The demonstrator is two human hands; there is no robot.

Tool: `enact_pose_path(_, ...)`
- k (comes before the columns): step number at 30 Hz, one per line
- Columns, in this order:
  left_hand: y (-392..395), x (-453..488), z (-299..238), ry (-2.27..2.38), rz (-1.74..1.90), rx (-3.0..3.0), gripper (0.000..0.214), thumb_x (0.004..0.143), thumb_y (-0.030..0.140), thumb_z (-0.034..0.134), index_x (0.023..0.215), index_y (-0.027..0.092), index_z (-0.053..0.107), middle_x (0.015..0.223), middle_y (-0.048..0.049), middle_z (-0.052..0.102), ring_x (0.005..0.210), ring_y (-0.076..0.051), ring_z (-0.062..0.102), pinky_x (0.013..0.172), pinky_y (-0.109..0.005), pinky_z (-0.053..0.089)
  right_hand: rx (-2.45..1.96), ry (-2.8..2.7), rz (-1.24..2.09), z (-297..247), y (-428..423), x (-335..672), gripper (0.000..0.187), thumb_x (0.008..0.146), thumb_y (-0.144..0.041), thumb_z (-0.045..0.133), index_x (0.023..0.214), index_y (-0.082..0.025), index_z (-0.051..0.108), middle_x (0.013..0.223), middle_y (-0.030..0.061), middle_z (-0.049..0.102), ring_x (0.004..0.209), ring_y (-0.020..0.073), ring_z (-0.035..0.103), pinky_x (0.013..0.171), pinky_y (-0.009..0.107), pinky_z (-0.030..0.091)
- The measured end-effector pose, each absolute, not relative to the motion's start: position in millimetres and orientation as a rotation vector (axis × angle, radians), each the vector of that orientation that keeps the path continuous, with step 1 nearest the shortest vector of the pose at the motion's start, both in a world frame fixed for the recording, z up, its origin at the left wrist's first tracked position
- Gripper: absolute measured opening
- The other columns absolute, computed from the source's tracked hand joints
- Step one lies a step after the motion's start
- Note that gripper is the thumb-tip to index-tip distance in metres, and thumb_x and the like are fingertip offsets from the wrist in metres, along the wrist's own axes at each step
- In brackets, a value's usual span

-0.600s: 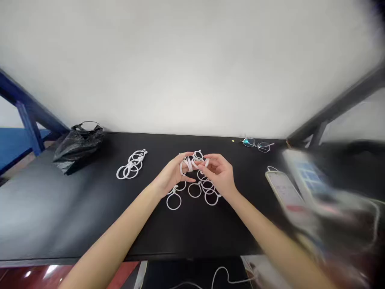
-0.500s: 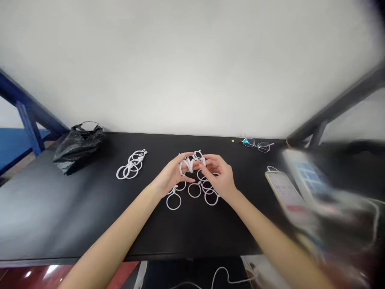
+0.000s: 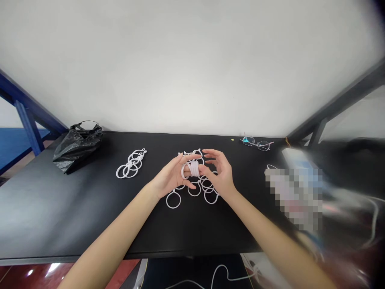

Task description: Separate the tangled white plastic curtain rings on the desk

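Near the middle of the black table my left hand (image 3: 167, 178) is held palm inward, with several white plastic rings (image 3: 195, 168) looped round its middle fingers in a tight stack. Its index finger stretches above the stack and another finger reaches out below it. Facing it is my right hand (image 3: 222, 172), fingers apart and curved, its thumb touching the end of the stack. Beneath both hands lie more white rings (image 3: 173, 207) with small loops, partly covered by the fingers. A separate overlapping group of white rings (image 3: 129, 164) rests to the left.
A crumpled black plastic bag (image 3: 80, 146) stands at the back left. Eyeglasses (image 3: 255, 144) lie at the back right. On the right are a pixelated patch and blurred pale objects. A white cable (image 3: 227, 277) hangs below the table's front edge (image 3: 168, 254).
The rings on my left fingers have gone from loosely spread to a tight stack. My right fingers have opened away from the left fingertips, leaving the thumb against the stack.
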State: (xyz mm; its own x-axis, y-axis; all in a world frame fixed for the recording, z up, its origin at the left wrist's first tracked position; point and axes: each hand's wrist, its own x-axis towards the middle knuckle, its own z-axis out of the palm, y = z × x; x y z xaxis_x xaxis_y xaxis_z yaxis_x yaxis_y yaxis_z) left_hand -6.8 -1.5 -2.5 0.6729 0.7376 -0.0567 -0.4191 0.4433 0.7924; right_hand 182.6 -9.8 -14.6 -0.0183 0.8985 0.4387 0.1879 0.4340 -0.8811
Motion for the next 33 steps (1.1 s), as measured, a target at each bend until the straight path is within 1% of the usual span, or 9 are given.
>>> enact_pose_path(3, -3, -8, -2, 0.314, 0.665, 0.901, 0.065, 0.092, 0.065, 0.039, 0.135, 0.019, 0.055, 0.111, -0.0151, 0.067, 0.097, -0.024, 0.062, 0.069, -0.034, 0.059, -0.949, -1.462, 1.191, -11, -10, 182, 0.05, 0.072, -0.035, 0.079, 0.117, -0.027, 0.058, 0.121, 0.0082, 0.064, 0.109, 0.0233, 0.063, 0.089, 0.04, 0.055)
enact_pose_path(6, -5, -8, -2, 0.274, 0.623, 0.965, 0.07, 0.09, 0.069, 0.036, 0.136, 0.019, 0.054, 0.117, -0.0169, 0.066, 0.098, -0.026, 0.062, 0.072, -0.037, 0.058, -0.9, -1.477, 1.507, -8, -13, 180, 0.046, 0.067, -0.034, 0.083, 0.107, -0.025, 0.063, 0.105, 0.0042, 0.068, 0.095, 0.0216, 0.068, 0.083, 0.038, 0.057)
enact_pose_path(8, -6, -8, -2, 0.279, 0.62, 0.977, 0.07, 0.091, 0.069, 0.034, 0.136, 0.019, 0.054, 0.121, -0.018, 0.065, 0.101, -0.027, 0.062, 0.072, -0.037, 0.058, -0.89, -1.483, 1.562, -8, -15, 179, 0.045, 0.065, -0.031, 0.084, 0.104, -0.024, 0.064, 0.093, 0.0015, 0.069, 0.088, 0.0207, 0.07, 0.081, 0.038, 0.058)
enact_pose_path(11, -5, -7, -1, 0.302, 0.63, 0.959, 0.063, 0.092, 0.063, 0.038, 0.133, 0.018, 0.057, 0.123, -0.0185, 0.065, 0.105, -0.029, 0.062, 0.071, -0.036, 0.058, -0.932, -1.495, 1.512, -9, -16, 177, 0.044, 0.065, -0.03, 0.084, 0.104, -0.022, 0.064, 0.085, 0.001, 0.07, 0.081, 0.0203, 0.07, 0.076, 0.036, 0.058)
enact_pose_path(15, -4, -5, 1, 0.409, 0.641, 0.924, 0.042, 0.092, 0.037, 0.052, 0.129, 0.017, 0.06, 0.118, -0.0172, 0.067, 0.104, -0.028, 0.063, 0.074, -0.037, 0.058, -1.023, -1.524, 1.344, -12, -17, 175, 0.035, 0.07, -0.032, 0.079, 0.099, -0.02, 0.066, 0.079, 0.0014, 0.07, 0.074, 0.0192, 0.069, 0.069, 0.033, 0.058)
enact_pose_path(19, -6, -5, 3, 0.504, 0.688, 0.857, 0.043, 0.088, 0.02, 0.057, 0.131, 0.02, 0.059, 0.108, -0.0115, 0.069, 0.095, -0.022, 0.065, 0.085, -0.041, 0.056, -1.053, -1.552, 1.241, -14, -20, 176, 0.037, 0.072, -0.033, 0.077, 0.105, -0.021, 0.065, 0.078, 0.0006, 0.07, 0.067, 0.0173, 0.068, 0.061, 0.03, 0.057)
enact_pose_path(23, -6, -9, 8, 0.542, 0.711, 0.829, 0.046, 0.089, 0.018, 0.058, 0.134, 0.024, 0.056, 0.096, -0.0067, 0.068, 0.089, -0.018, 0.064, 0.086, -0.044, 0.056, -1.041, -1.55, 1.132, -12, -19, 178, 0.034, 0.072, -0.032, 0.078, 0.102, -0.022, 0.067, 0.09, 0.0033, 0.072, 0.075, 0.0182, 0.068, 0.069, 0.032, 0.057)
enact_pose_path(26, -4, -14, 11, 0.541, 0.713, 0.849, 0.045, 0.09, 0.019, 0.057, 0.135, 0.023, 0.055, 0.104, -0.0093, 0.069, 0.097, -0.02, 0.064, 0.089, -0.046, 0.055, -1.053, -1.521, 1.091, -10, -17, 180, 0.032, 0.072, -0.035, 0.079, 0.1, -0.022, 0.067, 0.097, 0.0054, 0.072, 0.082, 0.0203, 0.069, 0.074, 0.034, 0.057)
enact_pose_path(33, -4, -12, 7, 0.538, 0.716, 0.94, 0.04, 0.095, 0.031, 0.053, 0.133, 0.022, 0.055, 0.114, -0.013, 0.068, 0.108, -0.026, 0.062, 0.089, -0.046, 0.053, -1.119, -1.595, 0.928, -10, -19, 177, 0.035, 0.072, -0.04, 0.079, 0.099, -0.023, 0.067, 0.086, 0.0037, 0.072, 0.072, 0.0194, 0.066, 0.067, 0.033, 0.054)
